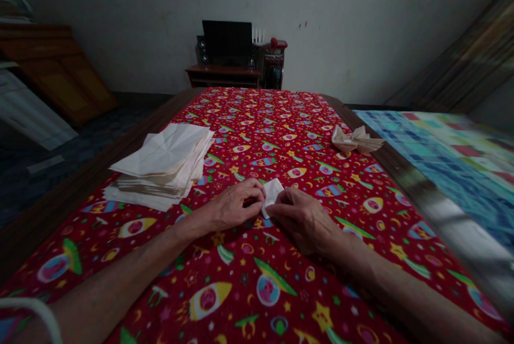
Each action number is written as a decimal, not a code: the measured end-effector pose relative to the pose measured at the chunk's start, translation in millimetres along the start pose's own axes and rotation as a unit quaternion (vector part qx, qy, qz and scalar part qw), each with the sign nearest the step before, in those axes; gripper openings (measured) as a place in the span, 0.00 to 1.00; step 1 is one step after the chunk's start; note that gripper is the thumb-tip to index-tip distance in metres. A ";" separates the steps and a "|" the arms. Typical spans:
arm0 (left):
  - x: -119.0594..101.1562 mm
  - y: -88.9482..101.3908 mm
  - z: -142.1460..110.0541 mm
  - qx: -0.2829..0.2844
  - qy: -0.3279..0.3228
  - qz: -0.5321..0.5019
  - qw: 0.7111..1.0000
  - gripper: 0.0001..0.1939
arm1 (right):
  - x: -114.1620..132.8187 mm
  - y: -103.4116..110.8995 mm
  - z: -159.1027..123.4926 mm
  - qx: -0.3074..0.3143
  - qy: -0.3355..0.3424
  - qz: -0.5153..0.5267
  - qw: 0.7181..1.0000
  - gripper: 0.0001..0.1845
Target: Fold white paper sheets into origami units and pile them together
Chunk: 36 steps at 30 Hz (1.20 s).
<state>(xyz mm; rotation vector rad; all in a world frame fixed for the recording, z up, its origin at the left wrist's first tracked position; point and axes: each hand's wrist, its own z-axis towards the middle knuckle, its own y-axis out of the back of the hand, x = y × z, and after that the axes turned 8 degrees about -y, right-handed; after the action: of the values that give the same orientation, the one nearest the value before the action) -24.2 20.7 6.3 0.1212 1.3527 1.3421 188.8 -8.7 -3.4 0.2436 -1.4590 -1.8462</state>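
A small folded piece of white paper (273, 192) lies between my two hands, close above the red patterned cloth (241, 258). My left hand (239, 202) pinches its left edge, fingers curled. From the other side, my right hand (303, 215) grips the lower right part between thumb and fingers. Parts of the paper are hidden behind the fingers. Left of my hands rests a stack of creased white paper sheets (160, 154). Farther off on the right sits a folded paper piece (355, 140) with pleated, fanned ends.
The cloth covers a dark wooden table (405, 178). Beyond its far end stands a desk with a black monitor (227, 39) and speakers. A bed with a colourful sheet (433, 151) adjoins the right side. Wooden cabinets (60, 68) stand at the left.
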 end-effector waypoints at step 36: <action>-2.3 -0.9 -2.7 0.010 -0.046 0.039 0.998 0.13 | -10.9 23.6 -4.9 0.040 0.041 0.022 0.998 0.15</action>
<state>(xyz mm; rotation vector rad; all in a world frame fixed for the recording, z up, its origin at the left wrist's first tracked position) -24.9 17.1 6.2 0.2476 1.2951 1.3721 209.5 -6.7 12.9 0.3200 -1.4713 -1.7249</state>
